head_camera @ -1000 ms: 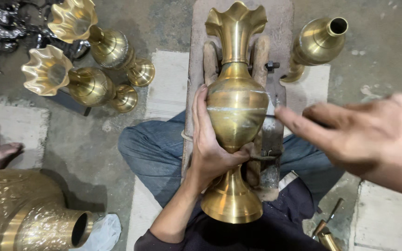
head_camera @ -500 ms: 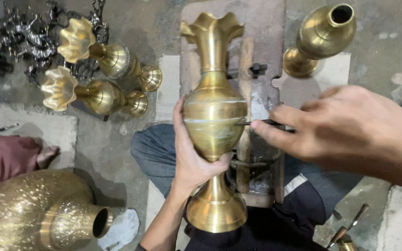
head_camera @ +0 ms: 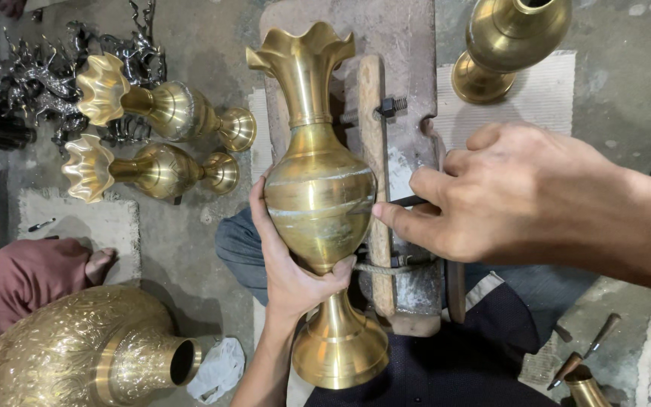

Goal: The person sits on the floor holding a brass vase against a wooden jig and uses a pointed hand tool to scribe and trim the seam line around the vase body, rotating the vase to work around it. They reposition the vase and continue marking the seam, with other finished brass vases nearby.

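- Far left, lower: a co-worker's maroon sleeve (head_camera: 28, 283) and hand on the floor, next to a pale floor mat (head_camera: 77, 226).
- Lower left: one large engraved brass pot (head_camera: 77, 354) lying on its side, mouth toward centre; crumpled white rag (head_camera: 220, 368) just beside the mouth.
- Upper left: two small brass vases (head_camera: 160, 111) lying flat, one above the other, fluted mouths pointing left. Heap of dark metal figurines (head_camera: 39, 83) behind them.
- Centre: tall brass vase (head_camera: 318, 196), fluted mouth at the top of the frame, foot at the bottom. Scribed bands around the belly.
- Left hand (head_camera: 291, 264) wrapped around the belly's lower left, thumb across the narrow stem. Firm hold.
- Wooden block (head_camera: 372, 181) with a bolt sits right behind the vase, on a stone slab; partly hidden by it.
- Right hand (head_camera: 506, 200) pinches a thin dark tool (head_camera: 404, 202), tip touching the vase's right side.
- Upper right: one more brass vase (head_camera: 510, 41), cropped by the frame.
- Lower right: two loose tools (head_camera: 585, 350) on the floor.
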